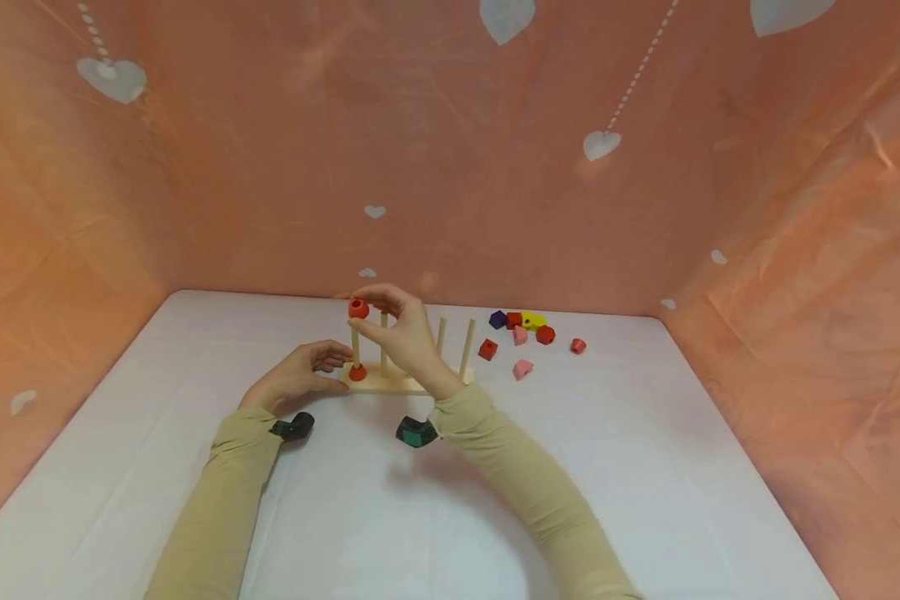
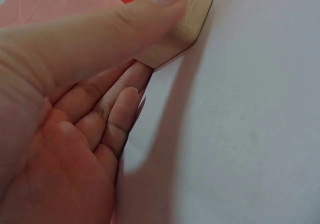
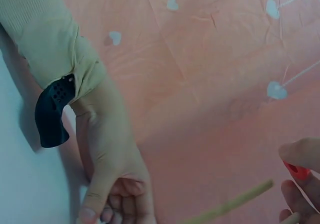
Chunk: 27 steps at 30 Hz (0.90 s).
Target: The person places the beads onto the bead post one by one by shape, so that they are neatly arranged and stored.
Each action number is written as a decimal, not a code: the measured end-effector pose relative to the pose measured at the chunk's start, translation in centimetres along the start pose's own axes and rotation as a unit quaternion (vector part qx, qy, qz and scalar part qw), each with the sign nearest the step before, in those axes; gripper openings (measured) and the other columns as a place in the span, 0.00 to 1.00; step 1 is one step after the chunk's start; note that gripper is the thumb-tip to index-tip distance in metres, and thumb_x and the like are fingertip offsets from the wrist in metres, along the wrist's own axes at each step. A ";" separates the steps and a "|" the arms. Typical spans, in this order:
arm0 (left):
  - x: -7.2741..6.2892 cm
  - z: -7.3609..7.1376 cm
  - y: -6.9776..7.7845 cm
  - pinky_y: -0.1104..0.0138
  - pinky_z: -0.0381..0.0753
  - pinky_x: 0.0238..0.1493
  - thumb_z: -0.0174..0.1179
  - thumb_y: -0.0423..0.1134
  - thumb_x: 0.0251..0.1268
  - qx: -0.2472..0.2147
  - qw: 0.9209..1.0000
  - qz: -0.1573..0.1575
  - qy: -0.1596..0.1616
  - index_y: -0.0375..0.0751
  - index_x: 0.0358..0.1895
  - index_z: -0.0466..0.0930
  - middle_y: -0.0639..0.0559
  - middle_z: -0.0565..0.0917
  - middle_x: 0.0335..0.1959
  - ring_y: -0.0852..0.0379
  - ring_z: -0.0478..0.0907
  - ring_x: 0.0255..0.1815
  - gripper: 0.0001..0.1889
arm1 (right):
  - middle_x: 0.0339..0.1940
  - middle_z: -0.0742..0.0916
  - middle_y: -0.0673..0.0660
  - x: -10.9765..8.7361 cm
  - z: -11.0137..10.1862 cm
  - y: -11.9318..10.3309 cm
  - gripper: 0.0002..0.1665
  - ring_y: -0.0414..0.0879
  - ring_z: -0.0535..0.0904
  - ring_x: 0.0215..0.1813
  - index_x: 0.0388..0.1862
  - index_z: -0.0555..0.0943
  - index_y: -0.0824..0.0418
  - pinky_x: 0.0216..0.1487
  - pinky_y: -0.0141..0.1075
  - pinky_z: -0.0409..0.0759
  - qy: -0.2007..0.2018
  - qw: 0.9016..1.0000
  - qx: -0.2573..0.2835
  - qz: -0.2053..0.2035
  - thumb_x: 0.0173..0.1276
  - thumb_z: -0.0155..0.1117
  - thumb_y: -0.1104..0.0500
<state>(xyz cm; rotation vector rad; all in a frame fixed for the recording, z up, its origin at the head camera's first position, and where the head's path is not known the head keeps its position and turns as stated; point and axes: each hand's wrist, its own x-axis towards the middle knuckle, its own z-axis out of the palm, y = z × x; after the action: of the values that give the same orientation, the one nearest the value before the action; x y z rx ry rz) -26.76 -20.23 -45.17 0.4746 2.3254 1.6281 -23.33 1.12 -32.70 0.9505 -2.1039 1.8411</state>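
Nearest camera: two tan ribbed-cuff sleeves (image 1: 547,492), one per forearm, coming in from the bottom edge. Behind, filling most of the view, a peach-pink cloth backdrop (image 1: 435,167) with white hearts, creased. White-covered table (image 1: 607,467) below it.

Pale wooden peg rack (image 1: 378,385) near the table's far side; four upright pegs visible, part of the rack hidden by the right arm. Right hand (image 1: 405,333) reaches over the rack, thumb and fingertip pinching a small red bead with a hole (image 1: 357,307) at the top of the leftmost peg; can't tell if the peg tip is inside it. Left hand (image 1: 300,373) at the rack's left end, thumb on the near side, bent fingers on the far side, gripping that end of the base.

Black curved device (image 1: 294,427) at left wrist; black device with green face (image 1: 417,432) at right.

Second red bead, cone-like (image 1: 357,373), sits at the foot of the leftmost peg. Loose right of the rack: yellow piece (image 1: 537,322), red cube (image 1: 487,349), two pink pieces (image 1: 522,368), dark purple bead (image 1: 498,319), two more red beads (image 1: 545,334), and a pinkish-red one (image 1: 577,345) a bit apart.
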 end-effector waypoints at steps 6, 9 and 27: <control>0.1 0.1 -0.2 0.55 0.71 0.57 0.75 0.33 0.46 -0.020 1.000 -0.023 0.003 0.36 0.59 0.71 0.42 0.76 0.55 0.45 0.71 0.56 0.33 | 0.44 0.84 0.68 -0.1 0.9 0.8 0.17 0.56 0.79 0.48 0.48 0.78 0.74 0.51 0.46 0.76 0.004 1.000 0.007 0.019 0.58 0.68 0.73; 0.1 0.1 -0.2 0.54 0.71 0.57 0.75 0.32 0.46 -0.030 0.999 -0.027 0.002 0.36 0.59 0.71 0.42 0.76 0.55 0.44 0.70 0.57 0.34 | 0.44 0.83 0.69 0.1 1.1 1.1 0.17 0.58 0.79 0.48 0.48 0.78 0.75 0.52 0.50 0.76 0.004 1.000 0.012 0.016 0.58 0.67 0.74; 0.2 0.0 -0.5 0.60 0.72 0.54 0.74 0.32 0.47 -0.012 1.000 0.010 0.001 0.33 0.58 0.72 0.41 0.78 0.53 0.45 0.72 0.54 0.32 | 0.42 0.84 0.61 0.7 2.3 5.4 0.19 0.44 0.82 0.41 0.48 0.79 0.70 0.46 0.33 0.79 0.044 0.999 -0.004 0.031 0.57 0.69 0.72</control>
<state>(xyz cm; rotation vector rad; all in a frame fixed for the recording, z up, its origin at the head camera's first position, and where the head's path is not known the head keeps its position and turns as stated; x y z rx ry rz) -27.01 -20.31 -45.60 0.4915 2.3071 1.6653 -26.38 -1.15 -37.21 0.7954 -2.1087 1.8653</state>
